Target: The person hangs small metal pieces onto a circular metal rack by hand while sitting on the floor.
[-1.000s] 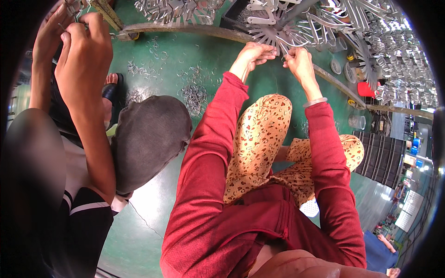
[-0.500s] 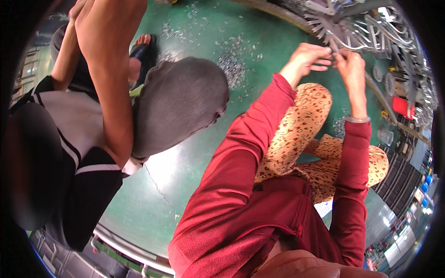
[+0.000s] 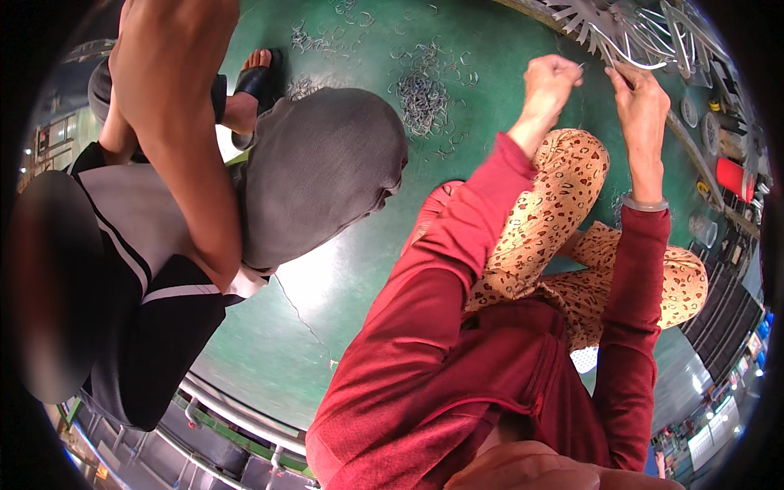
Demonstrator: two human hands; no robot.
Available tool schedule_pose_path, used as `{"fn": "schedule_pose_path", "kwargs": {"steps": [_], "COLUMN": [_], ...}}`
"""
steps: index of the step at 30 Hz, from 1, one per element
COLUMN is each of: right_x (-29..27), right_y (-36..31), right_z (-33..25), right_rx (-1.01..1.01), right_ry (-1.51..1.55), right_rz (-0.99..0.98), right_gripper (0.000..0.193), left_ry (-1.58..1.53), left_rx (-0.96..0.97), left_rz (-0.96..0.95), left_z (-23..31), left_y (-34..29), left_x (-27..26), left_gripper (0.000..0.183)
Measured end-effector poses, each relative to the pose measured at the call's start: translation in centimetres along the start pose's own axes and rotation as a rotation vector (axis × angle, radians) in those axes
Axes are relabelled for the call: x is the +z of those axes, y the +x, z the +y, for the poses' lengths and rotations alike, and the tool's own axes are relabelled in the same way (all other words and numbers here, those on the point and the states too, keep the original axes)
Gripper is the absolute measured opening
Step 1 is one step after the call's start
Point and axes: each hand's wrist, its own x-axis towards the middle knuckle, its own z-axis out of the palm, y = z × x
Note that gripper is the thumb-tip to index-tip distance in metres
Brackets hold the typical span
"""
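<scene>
My left hand (image 3: 551, 83) is closed in a fist, with a thin glint at its fingertips; what it holds is too small to make out. A short gap to the right, my right hand (image 3: 640, 102) pinches the end of a thin grey strip (image 3: 607, 57) between thumb and fingers. That strip runs up into a cluster of curved, pale metal-looking strips (image 3: 645, 51) at the upper right. Both forearms, in dark red sleeves, reach up past my patterned trouser legs (image 3: 555, 184).
Small curved metal-looking pieces (image 3: 425, 102) lie heaped and scattered on the green floor (image 3: 310, 306). Close on the left is another person (image 3: 175, 155) with a grey-clad knee. A red container (image 3: 734, 179) and a clear cup (image 3: 702, 229) stand at the right, beside a long rail (image 3: 694, 155).
My hands have drawn apart. The left fingers, spread earlier, are now curled into a fist. My right hand still pinches by the strips. The whole view has shifted slightly.
</scene>
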Motion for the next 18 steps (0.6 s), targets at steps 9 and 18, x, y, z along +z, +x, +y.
{"fn": "schedule_pose_path", "kwargs": {"steps": [9, 18], "right_x": [-0.1, -0.4], "right_y": [-0.3, -0.6], "right_z": [1.0, 0.6], "right_rx": [-0.007, 0.0], "right_ry": [-0.046, -0.007], "right_rz": [0.029, 0.029], "right_gripper": [0.016, 0.016], "left_ry": [1.152, 1.445], "left_rx": [0.194, 0.25], "left_rz": [0.092, 0.491], "left_z": [-13.4, -12.0], "left_y": [0.0, 3.2], "left_x": [-14.9, -18.3], "left_gripper": [0.014, 0.053]}}
